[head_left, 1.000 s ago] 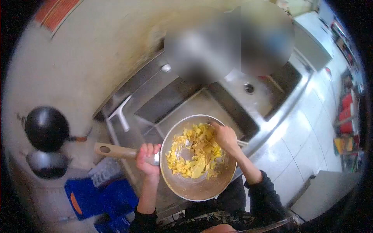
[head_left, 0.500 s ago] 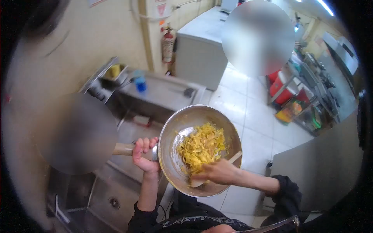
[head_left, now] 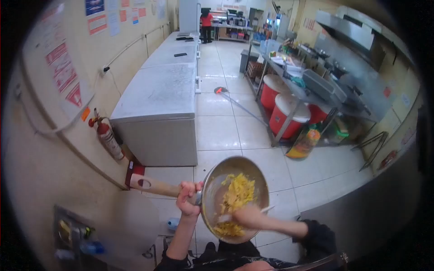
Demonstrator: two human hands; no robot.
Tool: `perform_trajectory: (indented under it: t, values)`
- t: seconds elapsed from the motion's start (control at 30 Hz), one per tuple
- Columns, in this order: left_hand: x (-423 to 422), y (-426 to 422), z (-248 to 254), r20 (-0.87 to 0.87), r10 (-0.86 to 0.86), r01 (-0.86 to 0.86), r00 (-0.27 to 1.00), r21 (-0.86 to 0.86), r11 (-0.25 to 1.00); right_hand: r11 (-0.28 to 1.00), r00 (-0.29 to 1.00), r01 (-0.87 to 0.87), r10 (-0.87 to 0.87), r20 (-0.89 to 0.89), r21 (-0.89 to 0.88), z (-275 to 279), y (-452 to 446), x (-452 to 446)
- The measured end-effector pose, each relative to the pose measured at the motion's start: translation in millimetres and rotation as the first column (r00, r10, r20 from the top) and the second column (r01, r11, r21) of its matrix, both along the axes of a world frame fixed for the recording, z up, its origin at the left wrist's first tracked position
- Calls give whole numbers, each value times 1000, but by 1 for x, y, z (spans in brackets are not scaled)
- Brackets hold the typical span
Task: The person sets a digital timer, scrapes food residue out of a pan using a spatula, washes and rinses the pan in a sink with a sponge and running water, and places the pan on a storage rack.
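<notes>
A round metal pan (head_left: 214, 192) hangs in the air before me, its mouth tilted toward me. My left hand (head_left: 188, 198) is closed around its light wooden handle (head_left: 158, 186), close to the metal collar. Yellow, shredded-looking food (head_left: 240, 189) lies in the pan, with a smaller clump (head_left: 229, 229) near the lower rim. Inside the pan, my right hand (head_left: 248, 217) is blurred but closed on a pale spatula (head_left: 268, 209). The handle end sticks out past the hand, and the pale blade lies against the food, partly hidden by the fingers.
White chest freezers (head_left: 158, 95) line the left wall, beside a fire extinguisher (head_left: 108, 137). Red buckets (head_left: 289, 119) stand under a metal table on the right. A long-handled mop or broom (head_left: 244, 107) lies across the tiled floor (head_left: 217, 135). A person (head_left: 206, 25) stands far back.
My view has swung up and away from the sink toward the aisle. The pan is tilted more steeply, and some food now sits apart near the lower rim. Both hands keep their holds.
</notes>
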State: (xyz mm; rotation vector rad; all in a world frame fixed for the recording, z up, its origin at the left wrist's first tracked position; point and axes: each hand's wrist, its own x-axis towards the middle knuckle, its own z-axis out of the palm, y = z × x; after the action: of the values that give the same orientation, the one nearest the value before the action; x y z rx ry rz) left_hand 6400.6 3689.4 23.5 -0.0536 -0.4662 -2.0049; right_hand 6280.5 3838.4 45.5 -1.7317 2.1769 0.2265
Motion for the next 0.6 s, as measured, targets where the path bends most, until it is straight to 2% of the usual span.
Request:
perform_trajectory:
  t: [0.03, 0.1, 0.17, 0.2, 0.23, 0.27, 0.3, 0.37, 0.43, 0.5, 0.57, 0.6]
  values:
    - [-59, -42, 4, -6, -22, 22, 1000, 9, 1000, 990, 997, 51, -42, -68, 128, 34, -65, -71]
    - [-144, -99, 17, -6, -40, 40, 999, 22, 999, 954, 967, 170, -210, -147, -246, 58, -144, -194]
    - [-216, -140, 28, -72, -62, 60, 995, -34, 998, 910, 952, 203, -270, -144, -363, 57, -208, -283]
    - [-237, -158, 29, -99, -55, 52, 994, -31, 998, 916, 964, 107, -191, -184, -386, 52, -221, -290]
    - [-279, -188, 35, -117, -41, 34, 992, -61, 998, 920, 970, 179, -225, -96, -349, 43, -240, -294]
    - [-302, -213, 37, -94, -34, 29, 995, -53, 998, 913, 989, 72, -117, -87, -401, 29, -250, -298]
    - [-319, -235, 39, -52, -36, 34, 998, -35, 999, 962, 999, 25, -15, 37, -273, 38, -261, -306]
    - [-373, -286, 46, -26, -17, 17, 999, -23, 1000, 997, 984, -77, 79, 158, -23, 59, -300, -353]
    - [-421, -335, 52, -1, 21, -21, 1000, -8, 1000, 987, 985, 135, -124, 124, -85, 65, -359, -441]
    - [-459, -364, 59, -5, 45, -45, 999, -30, 999, 894, 924, 370, -325, 202, -252, 75, -409, -537]
    - [-506, -416, 56, -52, 15, -16, 999, -36, 999, 818, 866, 489, -415, 279, -301, 63, -481, -625]
    - [-535, -444, 56, -48, 29, -30, 998, -33, 999, 797, 896, 434, -331, 297, -420, 53, -517, -651]
